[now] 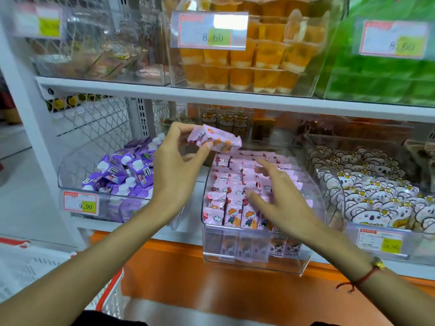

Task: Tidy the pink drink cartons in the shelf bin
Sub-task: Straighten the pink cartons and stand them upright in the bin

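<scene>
- At the lower left of the frame stands a white basket with a red rim point(110, 290), the nearest thing to me.
- On my right wrist, at the lower right, I wear a red string bracelet point(363, 277) with a small gold bead.
- My right hand point(286, 203) is in the middle right of the frame, with the fingers straight and spread; it lies flat over the rows of pink cartons point(231, 184) and holds nothing.
- These cartons stand tightly packed in the clear shelf bin point(254, 255) in the centre of the frame, and more of them show through its front wall.
- My left hand point(175, 165) is a little left of the centre, raised above the bin's back left corner.
- Between its thumb and fingertips it pinches one pink carton point(215, 140), which lies tilted in the air, above the packed rows.
- At the left of the bin is another clear bin with purple pouches point(124, 170), and at the right one with white koala packs point(367, 194).
- Far up, on the upper shelf, orange jelly cups point(249, 64) stand behind a price tag point(209, 30).
</scene>
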### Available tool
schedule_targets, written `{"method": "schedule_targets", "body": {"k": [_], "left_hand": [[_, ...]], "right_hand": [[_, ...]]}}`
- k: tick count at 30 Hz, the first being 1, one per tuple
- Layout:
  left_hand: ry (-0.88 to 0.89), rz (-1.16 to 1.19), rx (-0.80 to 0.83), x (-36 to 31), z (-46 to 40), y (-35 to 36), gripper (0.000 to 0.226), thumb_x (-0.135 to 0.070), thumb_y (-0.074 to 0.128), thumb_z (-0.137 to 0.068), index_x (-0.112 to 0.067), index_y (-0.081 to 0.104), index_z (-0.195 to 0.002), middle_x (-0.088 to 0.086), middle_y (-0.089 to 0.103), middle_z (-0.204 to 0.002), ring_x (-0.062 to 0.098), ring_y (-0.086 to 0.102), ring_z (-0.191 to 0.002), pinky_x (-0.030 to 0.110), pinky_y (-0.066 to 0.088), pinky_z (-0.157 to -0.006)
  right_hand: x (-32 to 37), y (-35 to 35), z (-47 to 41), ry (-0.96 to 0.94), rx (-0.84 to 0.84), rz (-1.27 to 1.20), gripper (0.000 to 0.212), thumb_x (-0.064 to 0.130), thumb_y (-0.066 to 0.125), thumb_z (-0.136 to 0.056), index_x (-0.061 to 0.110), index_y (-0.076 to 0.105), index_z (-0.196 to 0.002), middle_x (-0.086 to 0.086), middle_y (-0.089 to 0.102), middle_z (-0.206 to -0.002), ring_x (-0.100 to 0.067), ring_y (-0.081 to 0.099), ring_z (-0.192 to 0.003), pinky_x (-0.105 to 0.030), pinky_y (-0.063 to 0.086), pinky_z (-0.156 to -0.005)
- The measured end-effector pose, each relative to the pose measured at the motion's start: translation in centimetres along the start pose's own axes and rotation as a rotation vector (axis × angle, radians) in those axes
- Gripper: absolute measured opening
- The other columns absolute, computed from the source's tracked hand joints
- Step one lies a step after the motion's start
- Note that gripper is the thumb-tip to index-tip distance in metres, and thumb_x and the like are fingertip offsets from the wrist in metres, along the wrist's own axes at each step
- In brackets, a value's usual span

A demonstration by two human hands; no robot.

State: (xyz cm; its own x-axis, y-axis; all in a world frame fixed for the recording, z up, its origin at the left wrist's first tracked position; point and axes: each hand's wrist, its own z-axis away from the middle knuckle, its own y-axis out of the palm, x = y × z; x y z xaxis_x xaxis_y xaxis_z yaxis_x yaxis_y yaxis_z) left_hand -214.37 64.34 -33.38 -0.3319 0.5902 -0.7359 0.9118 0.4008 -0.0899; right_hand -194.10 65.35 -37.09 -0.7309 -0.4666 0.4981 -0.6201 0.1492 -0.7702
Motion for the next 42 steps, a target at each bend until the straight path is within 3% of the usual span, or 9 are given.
{"method": "schedule_targets", "body": {"k": [4,8,19,22,25,28,31,35,42], "left_hand": [[0.057,-0.21,0.075,1.8,-2.1,1.0,0.021,-0.016,0.074,-0.082,-0.019,0.062,-0.098,-0.012,0.066,-0.095,-0.005,0.059,-0.083,0.013,0.049,-0.068],[0.108,-0.454,0.286,2.9,-4.5,1.3,0.023,-0.019,0.077,-0.078,-0.026,0.066,-0.097,-0.01,0.069,-0.098,0.011,0.064,-0.092,0.035,0.051,-0.081],[0.112,-1.132,0.849,4.6,-8.8,5.6,0.028,-0.031,0.06,-0.09,-0.025,0.065,-0.117,-0.001,0.066,-0.117,0.022,0.06,-0.104,0.031,0.045,-0.074],[0.046,-1.085,0.787,4.5,-8.2,5.1,0.032,-0.029,0.06,-0.09,-0.027,0.062,-0.122,-0.002,0.064,-0.119,0.023,0.059,-0.109,0.037,0.051,-0.084],[-0.053,-0.857,0.52,3.6,-5.7,3.0,0.036,-0.029,0.061,-0.09,-0.031,0.057,-0.125,-0.004,0.061,-0.126,0.021,0.059,-0.114,0.043,0.051,-0.09],[-0.169,-0.538,0.292,2.3,-1.0,0.6,0.037,-0.033,0.06,-0.09,-0.033,0.053,-0.126,-0.011,0.061,-0.12,0.008,0.058,-0.107,0.032,0.048,-0.089],[-0.266,-0.387,0.297,1.6,3.0,-1.0,0.036,-0.036,0.058,-0.091,-0.035,0.05,-0.126,-0.019,0.06,-0.114,0.001,0.058,-0.101,0.029,0.046,-0.087],[-0.307,-0.262,0.375,1.6,4.6,-1.5,0.027,-0.024,0.055,-0.094,-0.04,0.051,-0.115,-0.026,0.059,-0.105,-0.016,0.056,-0.092,0.006,0.042,-0.077],[-0.334,-0.218,0.322,2.5,5.6,-1.6,0.034,-0.036,0.061,-0.089,-0.064,0.049,-0.104,-0.027,0.061,-0.091,-0.012,0.063,-0.077,0.015,0.05,-0.074]], "right_hand": [[-0.5,0.6,0.3,-0.065,0.159,0.327,0.055,0.047,0.04,-0.098,0.024,0.031,-0.147,0.001,0.031,-0.153,-0.017,0.028,-0.138,-0.032,0.027,-0.111],[-0.5,0.4,0.2,-0.053,0.184,0.29,0.052,0.048,0.037,-0.098,0.027,0.034,-0.146,0.003,0.025,-0.155,-0.016,0.025,-0.14,-0.034,0.027,-0.113],[-0.9,0.4,0.0,-0.08,0.187,0.272,0.051,0.049,0.036,-0.098,0.031,0.031,-0.145,0.008,0.025,-0.154,-0.01,0.022,-0.14,-0.027,0.027,-0.109],[-0.9,0.3,0.1,-0.085,0.197,0.273,0.051,0.049,0.036,-0.098,0.03,0.031,-0.145,0.008,0.025,-0.154,-0.01,0.022,-0.139,-0.028,0.027,-0.11],[-0.5,-0.1,-0.3,-0.093,0.162,0.208,0.044,0.042,0.04,-0.099,0.026,0.04,-0.14,0.006,0.04,-0.146,-0.011,0.032,-0.133,-0.026,0.031,-0.104],[0.3,-0.5,-2.4,-0.134,-0.011,0.166,0.035,0.029,0.045,-0.099,0.022,0.051,-0.132,0.001,0.056,-0.131,-0.016,0.044,-0.123,-0.029,0.036,-0.096],[1.1,0.3,-6.1,-0.144,-0.028,0.153,0.034,0.023,0.05,-0.096,0.021,0.053,-0.13,-0.001,0.057,-0.129,-0.018,0.049,-0.119,-0.031,0.041,-0.092],[0.9,2.9,-10.5,-0.078,0.045,0.145,0.034,0.023,0.062,-0.091,0.017,0.058,-0.124,-0.005,0.063,-0.117,-0.019,0.058,-0.104,-0.03,0.047,-0.081],[-1.0,5.6,-13.4,0.06,0.134,0.282,0.02,0.024,0.059,-0.093,0.007,0.07,-0.09,-0.009,0.072,-0.091,-0.023,0.066,-0.079,-0.039,0.056,-0.073]]}}
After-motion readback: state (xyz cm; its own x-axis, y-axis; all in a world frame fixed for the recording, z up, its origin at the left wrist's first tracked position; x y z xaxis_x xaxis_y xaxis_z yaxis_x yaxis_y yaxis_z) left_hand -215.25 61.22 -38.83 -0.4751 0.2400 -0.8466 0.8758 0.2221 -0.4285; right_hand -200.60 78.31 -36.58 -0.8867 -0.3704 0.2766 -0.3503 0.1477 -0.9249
